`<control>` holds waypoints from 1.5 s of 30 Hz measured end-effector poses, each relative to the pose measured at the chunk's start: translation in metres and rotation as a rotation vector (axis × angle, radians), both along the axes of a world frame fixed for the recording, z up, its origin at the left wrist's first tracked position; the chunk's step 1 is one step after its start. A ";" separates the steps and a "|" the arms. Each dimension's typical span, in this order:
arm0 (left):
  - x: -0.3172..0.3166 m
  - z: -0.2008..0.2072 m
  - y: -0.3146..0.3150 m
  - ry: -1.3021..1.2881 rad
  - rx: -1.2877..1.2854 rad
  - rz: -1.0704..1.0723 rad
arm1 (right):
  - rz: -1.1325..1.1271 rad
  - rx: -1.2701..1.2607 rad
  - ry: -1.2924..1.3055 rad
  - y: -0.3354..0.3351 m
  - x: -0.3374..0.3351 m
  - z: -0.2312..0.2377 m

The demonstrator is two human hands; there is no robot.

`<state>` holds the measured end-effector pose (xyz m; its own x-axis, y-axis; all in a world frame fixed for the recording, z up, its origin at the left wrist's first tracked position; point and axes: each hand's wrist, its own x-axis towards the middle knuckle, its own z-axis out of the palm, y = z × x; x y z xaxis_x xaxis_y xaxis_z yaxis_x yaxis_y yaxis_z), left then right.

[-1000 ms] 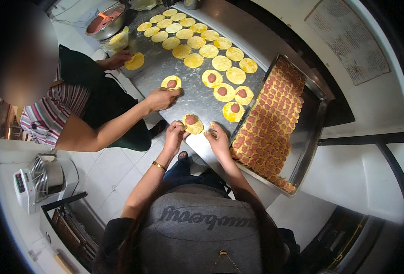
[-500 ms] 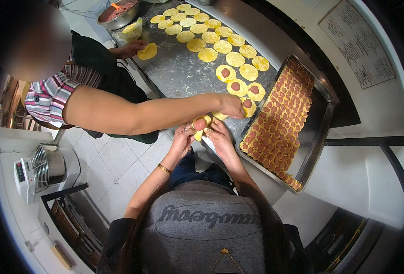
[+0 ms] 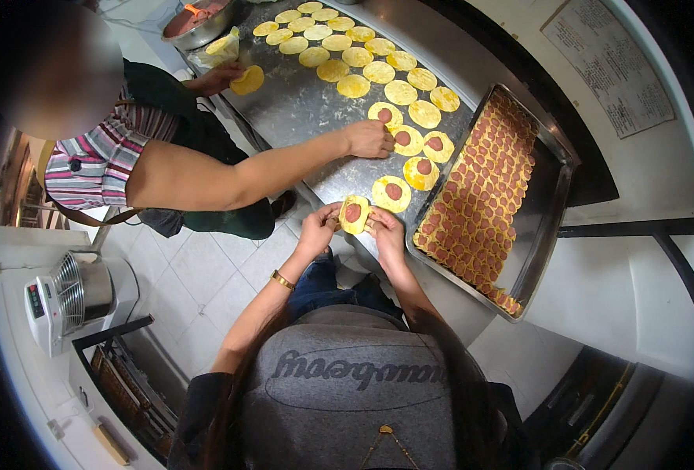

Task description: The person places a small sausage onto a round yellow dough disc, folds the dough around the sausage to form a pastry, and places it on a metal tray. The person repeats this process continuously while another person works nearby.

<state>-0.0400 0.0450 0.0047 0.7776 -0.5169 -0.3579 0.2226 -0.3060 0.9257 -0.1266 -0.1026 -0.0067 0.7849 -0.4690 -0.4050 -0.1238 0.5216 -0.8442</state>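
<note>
Held round [image 3: 354, 214]: opened out into an oval now, pink filling facing up in its middle; half a second ago bent and creased, with yellow folded below the filling. Left of the tray [image 3: 535, 215], apart from its rim, between both grips.
Left grip [image 3: 319, 227]: narrow, pinching the held round's left edge, the side away from the tray.
Right grip [image 3: 387, 233]: narrow, fingertips on the held round's right edge, the side toward the tray; a second ago apart from it.
Nearest filled round [image 3: 392, 193]: flat on the worktop [image 3: 292, 102], left of the tray and just beyond the held round; in plain view now, half a second ago mostly hidden by the co-worker's arm.
Other filled rounds [image 3: 421, 173]: four, beside the tray's left rim, same places as before.
Co-worker's near hand [image 3: 369, 139]: drawn back from close to the tray, now at the left side of the filled rounds; contact unclear.
Co-worker's other hand [image 3: 220, 77]: well left of the tray, still holding a yellow round [image 3: 247, 80].
Plain rounds [image 3: 357, 56]: in rows, beyond and left of the tray, unmoved.
Tray load: small yellow pieces [image 3: 476, 196] topped with pink, closely packed.
</note>
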 end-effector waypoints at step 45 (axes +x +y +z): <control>-0.014 0.027 -0.021 -0.355 0.066 -0.146 | 0.330 -1.138 0.011 -0.014 -0.003 0.038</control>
